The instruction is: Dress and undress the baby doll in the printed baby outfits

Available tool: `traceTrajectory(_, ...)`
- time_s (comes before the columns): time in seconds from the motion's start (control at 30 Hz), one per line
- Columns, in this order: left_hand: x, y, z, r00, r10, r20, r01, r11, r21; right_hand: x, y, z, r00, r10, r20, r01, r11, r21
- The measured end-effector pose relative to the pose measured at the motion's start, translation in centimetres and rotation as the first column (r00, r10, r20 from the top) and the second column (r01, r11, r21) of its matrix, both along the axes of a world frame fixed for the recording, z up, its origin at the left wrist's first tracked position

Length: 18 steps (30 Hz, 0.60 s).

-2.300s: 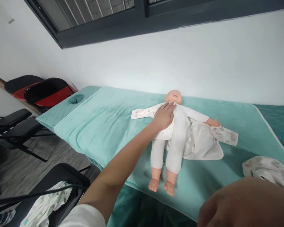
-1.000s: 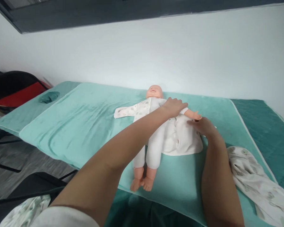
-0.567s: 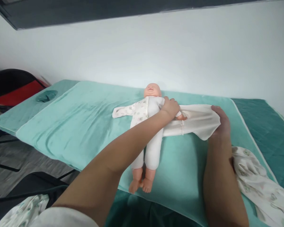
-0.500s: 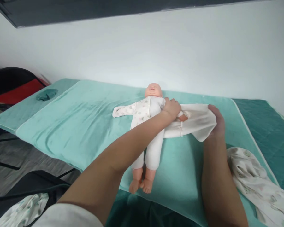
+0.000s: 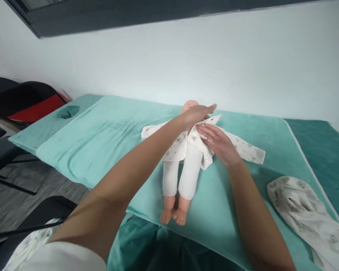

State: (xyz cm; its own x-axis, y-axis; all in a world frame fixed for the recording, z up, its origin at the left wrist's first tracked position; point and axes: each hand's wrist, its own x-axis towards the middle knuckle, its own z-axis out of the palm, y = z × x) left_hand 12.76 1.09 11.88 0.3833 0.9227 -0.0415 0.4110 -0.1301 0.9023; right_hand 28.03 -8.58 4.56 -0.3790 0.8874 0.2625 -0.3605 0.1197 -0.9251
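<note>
A baby doll (image 5: 190,177) lies on its back on the teal bed, its bare feet toward me. It wears white leggings and a white printed baby shirt (image 5: 173,150) with both sleeves spread out sideways. My left hand (image 5: 199,113) is over the doll's neck and shoulder, fingers stretched to the right, partly covering the face. Beneath it a corner of the shirt sticks up. My right hand (image 5: 219,143) rests on the bunched right half of the shirt at the chest, its fingers extended across the cloth. The doll's arm on that side is hidden.
The teal massage bed (image 5: 115,131) has a face hole at its left end and stands against a white wall. A printed cloth garment (image 5: 302,214) lies crumpled at the right. Black chairs (image 5: 31,101) stand at the left, and another chair (image 5: 42,214) is near me.
The shirt's right half, previously spread inside out beside the doll, is now folded over its chest with the printed side showing. My right hand moved left, my left hand toward the neck.
</note>
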Motion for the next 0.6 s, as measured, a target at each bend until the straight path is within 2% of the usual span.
traceTrajectory(0.07,-0.4,-0.7,0.2,0.990,-0.079,-0.113,0.080,0.997,-0.001,-0.4,0.1,-0.3,0.999,0.019,0.050,-0.020,0.999,0.030)
traceTrajectory(0.13,-0.5,-1.1,0.1,0.970,-0.077,-0.230,0.097,0.992,0.079,-0.4,0.1,-0.5,0.995,0.032,0.099,-0.037,0.998,0.049)
traceTrajectory(0.17,-0.5,-1.1,0.0,0.965,-0.015,-0.262,0.057,0.987,0.152,-0.2,0.1,-0.5,0.993,0.027,0.111,-0.033,0.998,0.058)
traceTrajectory(0.23,-0.8,-1.1,-0.3,0.951,0.170,-0.258,-0.094,0.954,0.284,0.5,0.1,-0.5,0.991,-0.005,0.130,-0.003,0.998,0.063)
traceTrajectory(0.3,-1.5,-1.0,-0.6,0.921,0.325,-0.215,-0.251,0.917,0.311,1.3,0.1,-0.4,0.980,-0.057,0.188,0.043,0.996,0.076)
traceTrajectory(0.33,-1.9,-1.1,-0.8,0.908,0.364,-0.206,-0.298,0.908,0.293,1.6,0.2,-0.4,0.965,-0.086,0.246,0.063,0.993,0.101)
traceTrajectory(0.4,-2.8,-1.5,-1.1,0.899,0.390,-0.198,-0.337,0.907,0.254,1.8,0.1,-0.2,0.904,-0.136,0.405,0.064,0.980,0.186)
traceTrajectory(0.5,-3.6,-2.3,-1.7,0.906,0.382,-0.182,-0.337,0.912,0.235,1.1,-0.5,0.4,0.775,-0.196,0.601,0.023,0.959,0.283)
traceTrajectory(0.6,-3.7,-3.0,-2.1,0.917,0.360,-0.174,-0.314,0.917,0.245,0.1,-1.7,1.4,0.705,-0.152,0.692,-0.028,0.970,0.242)
